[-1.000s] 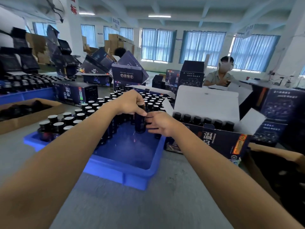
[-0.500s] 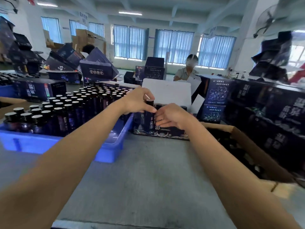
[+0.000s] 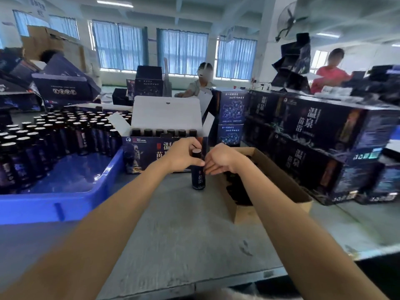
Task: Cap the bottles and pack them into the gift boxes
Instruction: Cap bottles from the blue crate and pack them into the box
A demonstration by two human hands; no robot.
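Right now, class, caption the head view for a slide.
Left hand grips a dark bottle upright before the open gift box.

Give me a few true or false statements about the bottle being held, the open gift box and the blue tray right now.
1. The left hand grips the bottle near its top. True.
2. The bottle is upright. True.
3. The open gift box is empty. False: a row of bottles stands along its back.
4. The blue tray sits to the right of the hands. False: it is on the left.
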